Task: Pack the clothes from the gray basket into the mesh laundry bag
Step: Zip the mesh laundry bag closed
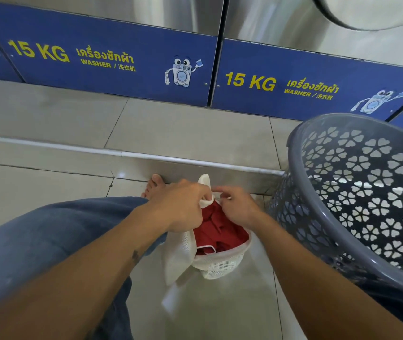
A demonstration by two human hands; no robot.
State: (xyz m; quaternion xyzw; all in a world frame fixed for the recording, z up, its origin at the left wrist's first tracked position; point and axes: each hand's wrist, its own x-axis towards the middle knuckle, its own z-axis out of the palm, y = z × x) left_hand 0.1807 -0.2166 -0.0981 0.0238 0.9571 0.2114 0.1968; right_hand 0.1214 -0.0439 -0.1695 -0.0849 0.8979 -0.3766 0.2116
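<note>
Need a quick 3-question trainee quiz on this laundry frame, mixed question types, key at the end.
1. True or false: red clothes already lie inside the white mesh bag.
2. Which hand pinches the bag's edge? A) left hand B) right hand C) neither
3. Fill in: the gray basket stands to the person's ____ side, on the tiled floor.

Key: 1 true; 2 A, the left hand grips the white fabric while the right hand's fingers hover at the opening, grip unclear; 3 right.
</note>
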